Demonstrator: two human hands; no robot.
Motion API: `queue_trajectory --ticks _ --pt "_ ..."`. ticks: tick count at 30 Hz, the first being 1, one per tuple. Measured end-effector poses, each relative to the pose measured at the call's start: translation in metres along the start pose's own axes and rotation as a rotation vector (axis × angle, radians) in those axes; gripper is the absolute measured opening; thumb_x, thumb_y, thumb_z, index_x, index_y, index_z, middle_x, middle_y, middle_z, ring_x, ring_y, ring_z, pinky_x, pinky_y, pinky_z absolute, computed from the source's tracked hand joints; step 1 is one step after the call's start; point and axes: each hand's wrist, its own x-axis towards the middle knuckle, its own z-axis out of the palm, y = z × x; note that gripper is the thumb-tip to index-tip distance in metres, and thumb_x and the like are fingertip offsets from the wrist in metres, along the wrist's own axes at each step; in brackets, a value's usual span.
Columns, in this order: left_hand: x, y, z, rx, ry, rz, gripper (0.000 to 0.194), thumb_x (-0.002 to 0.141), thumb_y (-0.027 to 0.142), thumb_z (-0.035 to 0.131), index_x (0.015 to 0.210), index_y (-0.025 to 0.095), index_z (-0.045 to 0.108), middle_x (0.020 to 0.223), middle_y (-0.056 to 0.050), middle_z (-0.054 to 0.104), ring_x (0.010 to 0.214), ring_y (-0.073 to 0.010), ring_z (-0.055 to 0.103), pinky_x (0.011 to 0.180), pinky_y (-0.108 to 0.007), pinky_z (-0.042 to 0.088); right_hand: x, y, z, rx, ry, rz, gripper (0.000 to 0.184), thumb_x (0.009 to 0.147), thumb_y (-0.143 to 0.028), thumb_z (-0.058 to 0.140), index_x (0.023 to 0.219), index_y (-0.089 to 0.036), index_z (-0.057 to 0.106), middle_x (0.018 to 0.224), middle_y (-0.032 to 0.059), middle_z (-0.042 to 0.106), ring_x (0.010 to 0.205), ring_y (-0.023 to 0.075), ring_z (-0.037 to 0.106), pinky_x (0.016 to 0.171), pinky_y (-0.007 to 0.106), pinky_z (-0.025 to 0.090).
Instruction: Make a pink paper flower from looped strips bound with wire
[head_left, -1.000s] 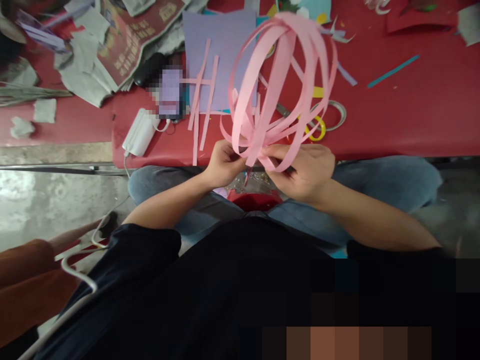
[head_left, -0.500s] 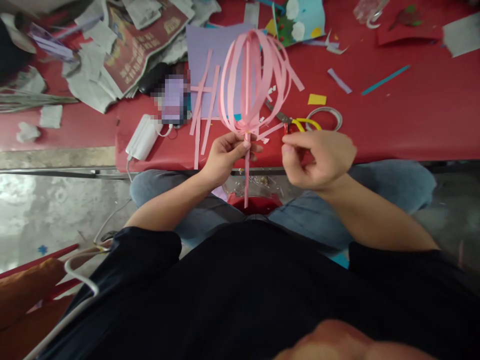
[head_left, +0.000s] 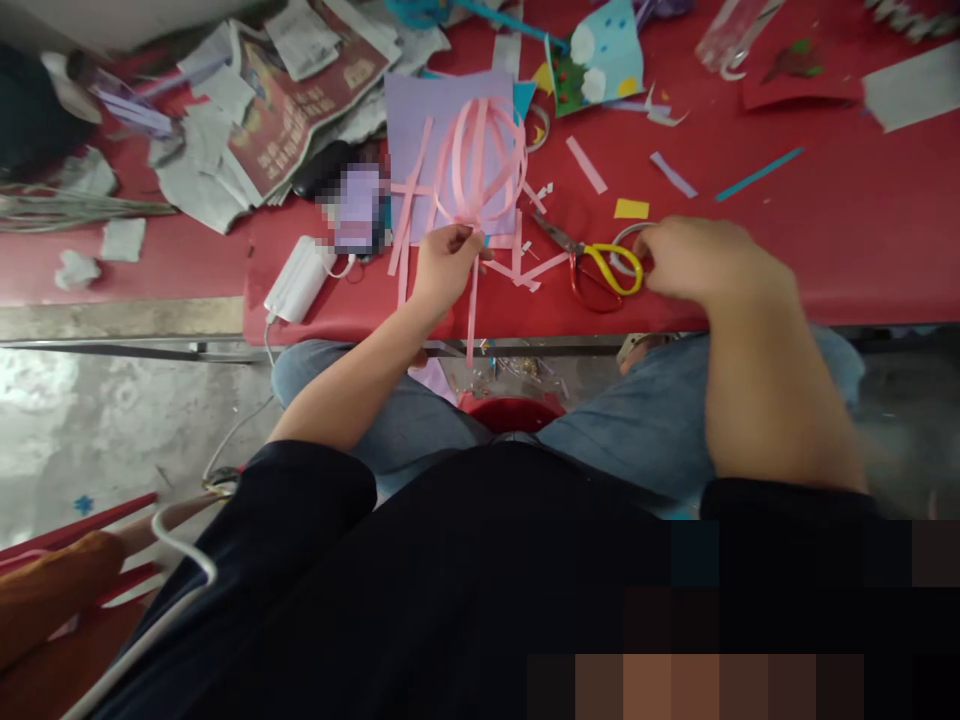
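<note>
My left hand (head_left: 448,265) is closed around the stem of a pink paper-strip ornament (head_left: 480,165), whose looped strips form a rounded cage above the fingers. Its thin stem points down past the table edge. Over on the right, my right hand (head_left: 709,262) has its fingers curled at the rim of a roll of tape (head_left: 619,238); the hand covers the roll's right side. Scissors (head_left: 581,250) with one yellow and one red handle lie open just left of that hand, partly over the roll.
Lilac paper sheets (head_left: 409,95) and loose pink strips (head_left: 409,205) lie behind the ornament. Newspaper (head_left: 300,100), a white power bank (head_left: 298,280) with a cable and a phone (head_left: 358,205) are at left. A yellow slip (head_left: 631,208) and blue strip (head_left: 759,174) lie right.
My left hand has carried the ornament forward, a little away from my body. My right hand has moved right and down onto the tape roll, uncovering the scissors' handles.
</note>
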Motion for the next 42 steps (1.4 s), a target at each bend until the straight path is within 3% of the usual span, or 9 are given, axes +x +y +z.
queue_trajectory --ticks 7,12,16,20,25,29,32,37,42 --pt "0.017 -0.026 -0.004 0.394 0.084 0.201 0.015 0.101 0.025 0.07 0.088 0.02 0.075 0.085 -0.003 0.077 0.075 -0.0151 0.068 0.075 -0.032 0.05 0.009 -0.01 0.0 -0.07 -0.037 0.094 0.02 0.102 -0.02 0.067 0.105 -0.004 0.079 0.105 0.0203 0.08 0.097 0.0194 0.069 0.088 0.048 0.032" --pt "0.019 -0.028 -0.004 0.546 0.11 0.197 0.008 0.097 0.027 0.074 0.091 0.022 0.073 0.099 -0.006 0.078 0.087 -0.0198 0.068 0.086 -0.036 0.049 0.009 0.016 -0.008 0.091 0.238 0.15 0.04 0.103 -0.044 0.068 0.1 -0.005 0.075 0.102 0.0203 0.079 0.096 0.0194 0.069 0.081 0.044 0.032" --pt "0.016 -0.029 -0.009 0.44 0.177 0.122 0.011 0.091 0.022 0.078 0.095 0.022 0.068 0.103 -0.006 0.072 0.093 -0.0202 0.065 0.091 -0.038 0.051 -0.003 0.005 -0.017 0.43 0.507 -0.036 0.019 0.097 -0.032 0.073 0.093 -0.013 0.07 0.09 0.0117 0.075 0.077 0.0133 0.059 0.072 0.038 0.038" --pt "-0.01 -0.019 -0.019 0.343 0.375 0.192 0.032 0.083 0.012 0.08 0.102 0.025 0.058 0.113 -0.005 0.064 0.098 -0.019 0.062 0.093 -0.038 0.055 -0.018 -0.038 -0.011 0.692 0.558 -0.231 0.021 0.081 -0.009 0.072 0.082 -0.022 0.056 0.072 0.0 0.061 0.064 0.0087 0.043 0.063 0.034 0.037" --pt "-0.058 0.021 -0.014 0.221 0.011 0.43 0.023 0.099 0.033 0.073 0.12 0.028 0.065 0.109 -0.004 0.068 0.091 -0.0161 0.068 0.081 -0.034 0.058 -0.048 -0.09 -0.008 0.781 0.521 -0.372 0.018 0.083 -0.022 0.067 0.087 -0.026 0.051 0.067 -0.0041 0.054 0.059 0.0122 0.044 0.059 0.033 0.037" --pt "-0.079 0.044 -0.005 0.139 -0.196 0.493 0.047 0.101 0.042 0.073 0.147 0.035 0.062 0.136 -0.006 0.07 0.096 -0.0164 0.074 0.084 -0.035 0.062 -0.063 -0.108 -0.006 0.693 0.536 -0.409 0.019 0.082 -0.025 0.067 0.09 -0.026 0.049 0.072 -0.0013 0.06 0.063 0.0144 0.049 0.065 0.035 0.041" --pt "-0.087 0.048 -0.005 0.142 -0.218 0.509 0.052 0.1 0.04 0.076 0.15 0.036 0.063 0.145 -0.007 0.069 0.099 -0.0176 0.077 0.088 -0.037 0.063 -0.064 -0.114 0.003 0.471 0.585 -0.411 0.014 0.084 -0.028 0.065 0.093 -0.025 0.055 0.075 0.0027 0.064 0.07 0.0194 0.055 0.067 0.037 0.039" --pt "-0.101 0.047 -0.002 0.08 -0.212 0.429 0.04 0.098 0.027 0.079 0.137 0.029 0.075 0.12 -0.005 0.081 0.092 -0.0153 0.077 0.087 -0.033 0.065 -0.059 -0.126 0.017 0.138 0.707 -0.488 0.016 0.095 -0.035 0.057 0.084 -0.023 0.057 0.064 0.0025 0.058 0.062 0.0201 0.051 0.063 0.037 0.03" --pt "-0.105 0.052 0.004 0.035 -0.113 0.228 0.011 0.094 0.021 0.079 0.105 0.021 0.082 0.096 -0.003 0.083 0.08 -0.0124 0.075 0.073 -0.026 0.061 -0.061 -0.134 0.022 0.144 0.684 -0.463 0.027 0.106 -0.04 0.052 0.096 -0.019 0.066 0.069 0.0058 0.067 0.064 0.0212 0.056 0.065 0.037 0.034"
